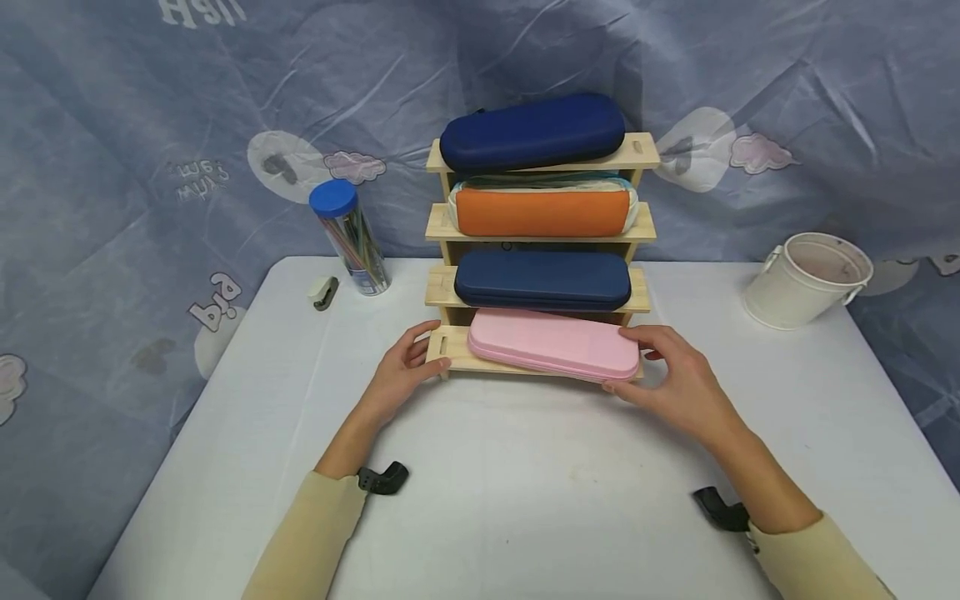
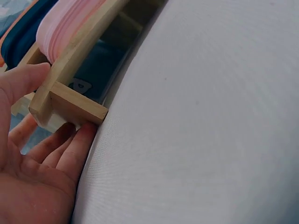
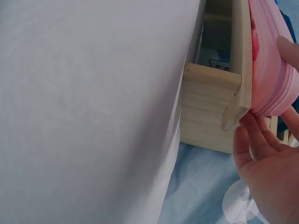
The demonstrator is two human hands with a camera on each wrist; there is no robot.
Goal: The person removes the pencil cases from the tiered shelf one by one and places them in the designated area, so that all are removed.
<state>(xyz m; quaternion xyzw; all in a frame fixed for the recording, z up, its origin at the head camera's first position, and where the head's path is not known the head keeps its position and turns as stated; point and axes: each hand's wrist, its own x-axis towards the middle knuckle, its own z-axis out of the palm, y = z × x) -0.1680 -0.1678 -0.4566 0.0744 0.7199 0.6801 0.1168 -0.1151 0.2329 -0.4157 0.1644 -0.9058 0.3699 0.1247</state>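
Note:
A pink zipped pencil case [image 1: 555,343] lies slightly askew on the lowest step of a wooden tiered rack [image 1: 448,346], its right end lower and nearer the front. My right hand [image 1: 678,379] holds that right end, thumb at the front edge and fingers over the far side. In the right wrist view, fingers [image 3: 261,140] reach beneath the case beside the step's end. My left hand [image 1: 397,375] grips the left end of the lowest step. The left wrist view has its thumb [image 2: 28,79] at the step's edge and the other fingers against the side support.
Higher steps bear a flat navy case [image 1: 543,279], an orange-and-white pencil case [image 1: 543,212] and a dark blue case [image 1: 534,132]. At left stand a blue-lidded jar of sticks [image 1: 352,237] and a small black-and-white item [image 1: 324,293]. A white bucket [image 1: 787,292] stands at right.

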